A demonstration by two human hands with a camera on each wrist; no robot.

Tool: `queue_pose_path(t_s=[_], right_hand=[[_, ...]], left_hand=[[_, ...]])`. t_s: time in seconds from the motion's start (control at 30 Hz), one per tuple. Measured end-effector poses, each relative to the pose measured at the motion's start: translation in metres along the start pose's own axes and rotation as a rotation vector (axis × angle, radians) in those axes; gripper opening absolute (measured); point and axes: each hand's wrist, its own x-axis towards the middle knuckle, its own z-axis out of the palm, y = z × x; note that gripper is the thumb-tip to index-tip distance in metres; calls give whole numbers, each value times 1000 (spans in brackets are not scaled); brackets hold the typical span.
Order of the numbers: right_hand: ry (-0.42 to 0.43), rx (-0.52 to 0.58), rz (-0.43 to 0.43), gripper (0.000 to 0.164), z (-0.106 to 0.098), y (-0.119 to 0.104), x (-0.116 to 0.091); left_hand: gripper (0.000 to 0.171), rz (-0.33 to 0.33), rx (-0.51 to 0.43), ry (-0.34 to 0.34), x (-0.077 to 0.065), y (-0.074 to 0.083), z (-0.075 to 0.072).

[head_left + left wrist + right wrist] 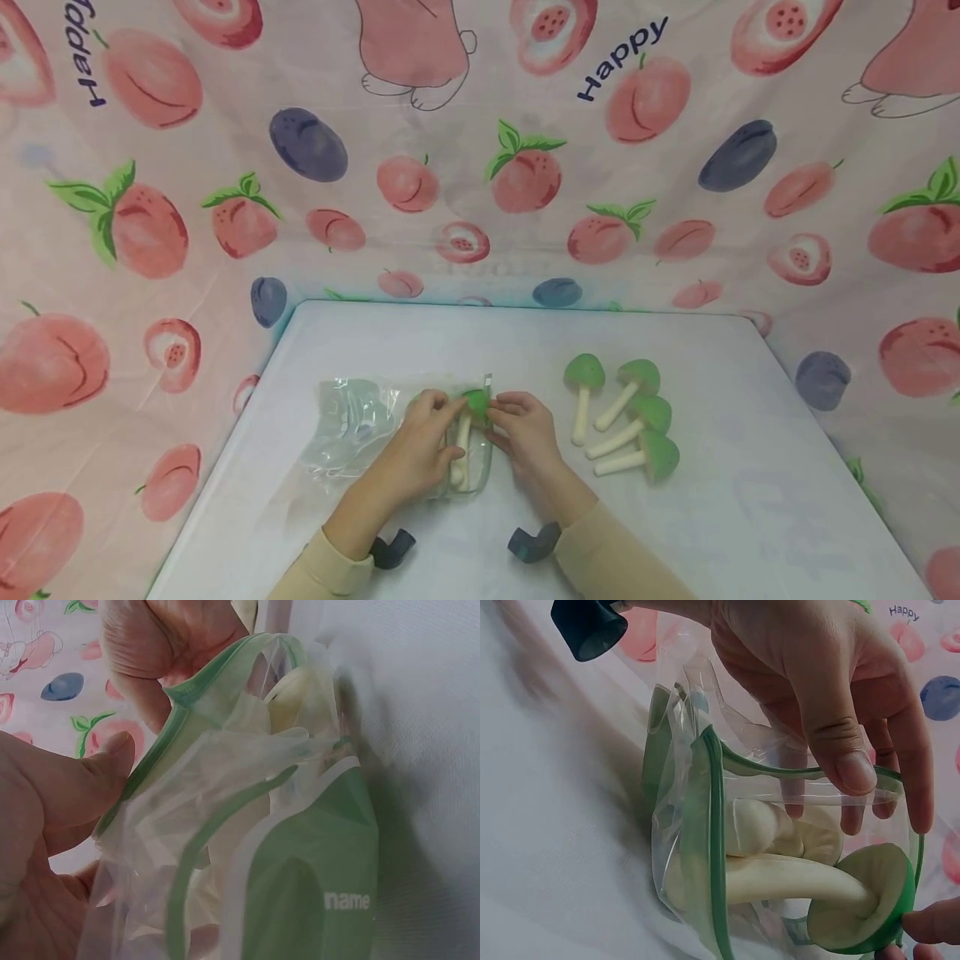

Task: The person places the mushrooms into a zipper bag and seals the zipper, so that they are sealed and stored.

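My left hand (427,437) grips the open mouth of a clear zip bag (348,425) with a green-edged rim. In the right wrist view, its thumb lies over the bag's upper rim (769,769). My right hand (528,429) is at the bag's mouth and pinches the green cap of a toy mushroom (795,881). That mushroom's pale stem points into the bag. Another pale mushroom (754,825) shows behind it, inside the bag. The left wrist view shows a green printed panel (322,862) reading "name" on the bag.
Several green-capped mushrooms (637,417) lie grouped on the white table (750,500), right of my right hand. Black curved camera pieces (393,550) show beside both wrists. A fruit-printed cloth (465,150) hangs behind the table and along its sides.
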Motion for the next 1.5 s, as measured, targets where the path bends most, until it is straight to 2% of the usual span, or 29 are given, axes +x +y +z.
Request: queue_pose_path(t_s=[0.3,0.67,1.07,1.2,1.4,1.5], right_hand=[[19,87,3,43,-1,2,4],[-11,92,-20,37,3,5,3],[-73,-14,-60,35,2,8,3],[-58,-45,-80,36,-1,6,2],[26,-183,-155,38,-4,2,-2],[15,-165,-158,38,-4,1,-3]], left_hand=[[71,26,-6,13,0,0,-1],[71,35,4,14,0,0,-3],[72,13,-3,5,-2,-2,-3],[72,15,-7,9,-3,-3,-3],[72,24,-15,16,-3,-4,-2],[72,23,-19,15,-3,-5,-2]])
